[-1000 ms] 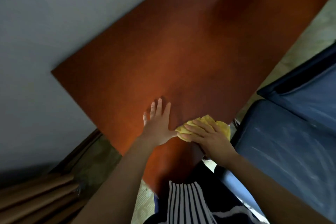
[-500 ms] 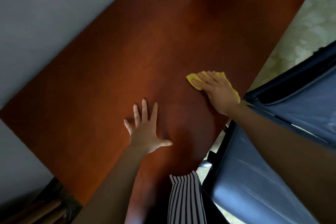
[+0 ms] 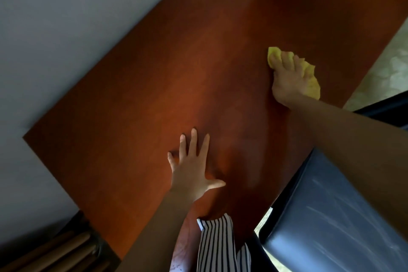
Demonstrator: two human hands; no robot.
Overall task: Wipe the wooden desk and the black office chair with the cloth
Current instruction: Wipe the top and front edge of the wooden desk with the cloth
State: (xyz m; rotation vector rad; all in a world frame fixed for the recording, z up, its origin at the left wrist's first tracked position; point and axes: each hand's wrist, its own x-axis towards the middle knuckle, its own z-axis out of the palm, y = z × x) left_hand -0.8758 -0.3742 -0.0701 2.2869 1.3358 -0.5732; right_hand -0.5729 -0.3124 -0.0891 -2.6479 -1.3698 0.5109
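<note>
The reddish-brown wooden desk (image 3: 176, 73) fills the middle of the view. My right hand (image 3: 289, 79) presses a crumpled yellow cloth (image 3: 310, 77) onto the desk top near its right edge; the cloth shows around my fingers. My left hand (image 3: 192, 170) lies flat on the desk nearer to me, fingers spread, holding nothing. The black office chair (image 3: 326, 223) stands at the lower right, beside the desk edge, and its dusty seat sits under my right forearm.
A pale wall (image 3: 55, 28) runs along the desk's far left side. Wooden poles (image 3: 55, 252) lie at the bottom left. Light patterned floor (image 3: 386, 66) shows at the right. My striped clothing (image 3: 218, 247) hangs at the bottom centre.
My right hand has slid the cloth away from me across the desk, from beside my left thumb to the far right. My left hand stays flat on the desk.
</note>
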